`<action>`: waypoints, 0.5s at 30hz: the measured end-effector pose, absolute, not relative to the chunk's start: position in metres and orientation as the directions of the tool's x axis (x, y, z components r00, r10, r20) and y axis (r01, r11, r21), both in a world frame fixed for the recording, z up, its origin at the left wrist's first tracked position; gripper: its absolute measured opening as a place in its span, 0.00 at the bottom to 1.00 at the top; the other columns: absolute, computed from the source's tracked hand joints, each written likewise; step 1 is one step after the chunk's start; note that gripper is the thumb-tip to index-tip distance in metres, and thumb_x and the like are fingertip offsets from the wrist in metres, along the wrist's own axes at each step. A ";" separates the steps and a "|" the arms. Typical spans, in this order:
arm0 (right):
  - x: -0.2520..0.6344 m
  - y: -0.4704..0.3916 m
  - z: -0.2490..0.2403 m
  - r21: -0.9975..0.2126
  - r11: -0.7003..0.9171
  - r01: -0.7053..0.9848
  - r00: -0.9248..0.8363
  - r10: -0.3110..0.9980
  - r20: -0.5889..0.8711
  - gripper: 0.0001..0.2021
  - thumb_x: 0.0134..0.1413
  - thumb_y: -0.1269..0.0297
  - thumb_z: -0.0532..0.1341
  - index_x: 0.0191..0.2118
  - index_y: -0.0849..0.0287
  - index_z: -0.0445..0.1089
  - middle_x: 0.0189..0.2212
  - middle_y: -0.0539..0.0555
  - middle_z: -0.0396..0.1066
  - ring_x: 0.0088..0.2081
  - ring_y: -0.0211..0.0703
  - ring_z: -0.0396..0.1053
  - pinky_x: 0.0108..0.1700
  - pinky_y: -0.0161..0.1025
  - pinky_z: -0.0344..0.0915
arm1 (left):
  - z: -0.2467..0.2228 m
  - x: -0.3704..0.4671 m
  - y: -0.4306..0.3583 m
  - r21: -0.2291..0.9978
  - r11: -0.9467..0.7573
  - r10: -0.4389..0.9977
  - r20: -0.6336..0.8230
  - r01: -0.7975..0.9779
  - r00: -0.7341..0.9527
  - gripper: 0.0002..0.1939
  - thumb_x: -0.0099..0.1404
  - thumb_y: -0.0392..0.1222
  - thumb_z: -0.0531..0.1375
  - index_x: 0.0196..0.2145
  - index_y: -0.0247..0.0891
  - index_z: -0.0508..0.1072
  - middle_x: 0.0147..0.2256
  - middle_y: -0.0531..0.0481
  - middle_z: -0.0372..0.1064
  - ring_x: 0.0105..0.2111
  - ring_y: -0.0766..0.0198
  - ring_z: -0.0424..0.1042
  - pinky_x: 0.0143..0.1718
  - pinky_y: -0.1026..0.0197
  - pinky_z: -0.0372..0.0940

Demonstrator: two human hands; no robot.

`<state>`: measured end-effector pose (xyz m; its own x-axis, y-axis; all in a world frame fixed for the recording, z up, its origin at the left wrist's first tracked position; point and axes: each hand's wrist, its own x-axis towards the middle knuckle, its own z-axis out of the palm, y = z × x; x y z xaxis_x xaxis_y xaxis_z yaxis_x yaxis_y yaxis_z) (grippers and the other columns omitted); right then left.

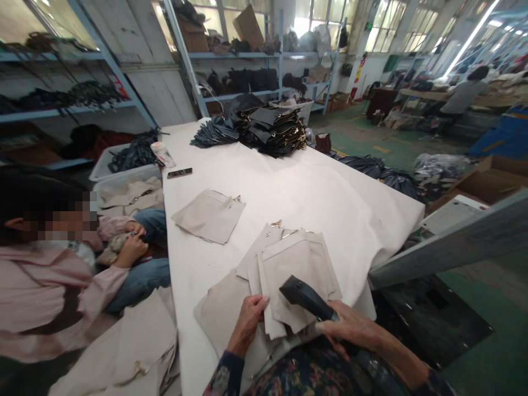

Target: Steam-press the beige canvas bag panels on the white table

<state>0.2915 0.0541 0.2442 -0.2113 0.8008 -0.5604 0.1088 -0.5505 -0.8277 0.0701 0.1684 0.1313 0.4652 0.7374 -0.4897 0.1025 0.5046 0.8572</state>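
Observation:
Beige fabric pieces point(295, 264) with metal rings and clasps lie stacked at the near part of the white-covered table point(268, 181). My left hand point(249, 322) pinches the left edge of one of these pieces. Wrapped around the handle of a black tool point(307, 297), my right hand point(346, 324) keeps its tip over the top piece. What kind of tool this is I cannot tell for certain. Farther up the table, on the left, rests another small beige stack point(210, 215).
A phone point(180, 172) and a white cup point(162, 154) sit at the table's left edge. Black pieces point(268, 126) are piled at the far end. A seated person point(61, 275) works at left beside more beige pieces point(124, 346). A grey beam point(445, 236) is at right.

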 end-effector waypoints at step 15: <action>0.351 0.041 0.231 -0.814 -0.581 0.024 0.049 0.814 -0.579 0.20 0.51 0.46 0.59 0.24 0.59 0.61 0.10 0.44 0.59 0.12 0.32 0.57 0.15 0.28 0.57 | 0.197 0.005 0.226 0.919 0.166 0.916 -0.278 0.358 0.288 0.16 0.55 0.51 0.57 0.22 0.35 0.71 0.19 0.56 0.63 0.24 0.65 0.62 0.27 0.65 0.58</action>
<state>0.3506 0.0406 0.2310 0.0490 0.8137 -0.5792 0.0240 -0.5807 -0.8138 0.0055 0.2263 0.1972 0.2883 0.9163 -0.2780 0.3580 0.1662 0.9188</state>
